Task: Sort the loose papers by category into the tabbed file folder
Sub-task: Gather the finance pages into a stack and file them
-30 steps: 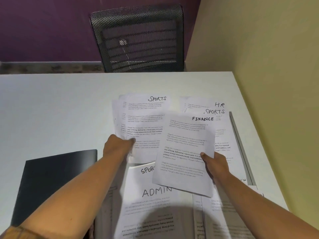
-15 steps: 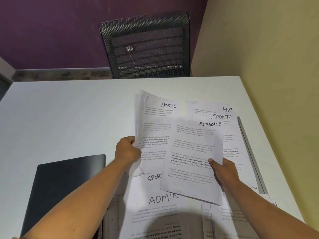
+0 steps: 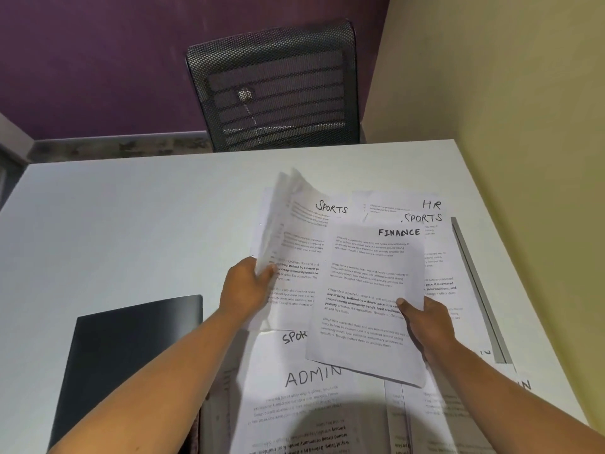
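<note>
Loose papers (image 3: 440,283) cover the near right of the white table (image 3: 131,224); the left hand (image 3: 244,290) grips a fanned SPORTS bundle (image 3: 301,244) by its left edge, that edge raised; the right hand (image 3: 425,322) pinches the FINANCE sheet (image 3: 366,290), thumb on top, above the ADMIN sheet (image 3: 311,385) and HR sheet (image 3: 406,204); a black folder (image 3: 131,355) lies flat at left.

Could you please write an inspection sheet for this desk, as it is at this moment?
Surface: white table, papers spread over its right half.
Job's things: Finance sheet and Sports stack in hand; Admin sheet, HR sheet lying flat; black folder flat at left.
Clutter: nothing seen.
Grips: left hand grips the Sports stack's edge; right hand pinches the Finance sheet.
Cables: nothing seen.
Surroundings: mesh chair, purple wall, yellow wall.
</note>
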`<state>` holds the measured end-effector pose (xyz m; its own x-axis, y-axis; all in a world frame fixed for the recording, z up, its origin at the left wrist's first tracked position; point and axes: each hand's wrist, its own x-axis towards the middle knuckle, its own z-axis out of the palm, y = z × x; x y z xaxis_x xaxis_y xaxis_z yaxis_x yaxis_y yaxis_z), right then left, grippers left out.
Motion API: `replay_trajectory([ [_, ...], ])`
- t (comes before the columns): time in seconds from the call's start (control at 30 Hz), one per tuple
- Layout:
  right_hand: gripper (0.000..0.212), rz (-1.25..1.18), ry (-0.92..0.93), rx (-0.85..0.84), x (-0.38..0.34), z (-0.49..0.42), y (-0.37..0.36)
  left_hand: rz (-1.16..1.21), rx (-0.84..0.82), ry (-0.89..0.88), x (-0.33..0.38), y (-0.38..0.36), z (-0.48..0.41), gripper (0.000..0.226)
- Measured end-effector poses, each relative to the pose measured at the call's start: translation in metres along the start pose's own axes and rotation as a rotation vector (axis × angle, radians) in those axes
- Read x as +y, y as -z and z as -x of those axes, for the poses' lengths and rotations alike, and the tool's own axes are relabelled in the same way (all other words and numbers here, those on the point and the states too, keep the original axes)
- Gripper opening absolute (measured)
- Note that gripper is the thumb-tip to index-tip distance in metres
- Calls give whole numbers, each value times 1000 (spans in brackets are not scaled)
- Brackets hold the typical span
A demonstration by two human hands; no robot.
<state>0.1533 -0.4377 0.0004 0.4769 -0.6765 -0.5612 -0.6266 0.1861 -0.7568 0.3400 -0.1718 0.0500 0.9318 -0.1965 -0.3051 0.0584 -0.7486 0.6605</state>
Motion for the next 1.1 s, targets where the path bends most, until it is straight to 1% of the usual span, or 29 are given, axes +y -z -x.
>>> replay_trajectory([
  [0.03, 15, 0, 0, 0, 0, -1, -1, 30, 24, 13, 0, 1, -1, 26],
  [0.1, 15, 5, 4, 3, 1, -1, -1, 47, 37, 40, 1, 2, -2, 16],
  [0.13, 15, 8, 7, 4, 1, -1, -1, 61, 42, 46, 1, 1, -3, 16],
  [0.2, 15, 12, 9, 8, 1, -1, 0, 70, 47, 69, -1, -2, -7, 30],
  [0.23, 14, 13, 6, 9, 1, -1, -1, 54, 43, 94, 0, -4, -8, 32],
  [0.3, 10, 9, 1, 7, 0, -1, -1, -41, 6, 136, 2, -6, -9, 25],
  [0.33, 9, 9, 1, 8, 0, 0, -1, -98, -4, 174, 4, -6, -9, 20],
  [0.37, 9, 13, 2, 11, 0, 0, -2, -124, 7, 242, 6, -6, -7, 20],
  [0.43, 10, 11, 8, 16, -1, 1, -2, -116, 25, 328, 9, -8, -4, 34],
  [0.47, 10, 5, 7, 17, -2, 1, -2, -109, 36, 332, 9, -11, -4, 37],
  [0.57, 13, -13, -10, 19, -2, 1, -2, -148, 42, 297, 6, -18, -6, 26],
  [0.6, 14, -18, -14, 21, -2, 1, -2, -179, 28, 280, 5, -18, -7, 28],
  [0.7, 10, -26, -7, 20, -3, 2, -1, -169, -30, 344, 10, -13, -9, 26],
  [0.77, 11, -35, -8, 13, -3, 3, -1, -105, -81, 415, 13, -7, -10, 29],
  [0.83, 15, -30, -6, 8, -3, 3, -1, 52, -108, 418, 12, -3, -12, 30],
  [0.9, 13, -23, 3, 9, -3, 3, -1, 254, -59, 372, 11, 2, -15, 39],
  [0.97, 11, -7, 19, 17, -3, 3, -2, 340, 3, 332, 13, 12, -19, 48],
  [1.0, 10, -7, 23, 19, -3, 4, -2, 359, 21, 319, 15, 17, -20, 49],
  [1.03, 10, -3, 25, 22, -3, 4, -2, 383, 51, 328, 17, 22, -21, 47],
  [1.1, 13, 12, 18, 28, -3, 3, -3, 402, 89, 358, 14, 29, -23, 34],
])
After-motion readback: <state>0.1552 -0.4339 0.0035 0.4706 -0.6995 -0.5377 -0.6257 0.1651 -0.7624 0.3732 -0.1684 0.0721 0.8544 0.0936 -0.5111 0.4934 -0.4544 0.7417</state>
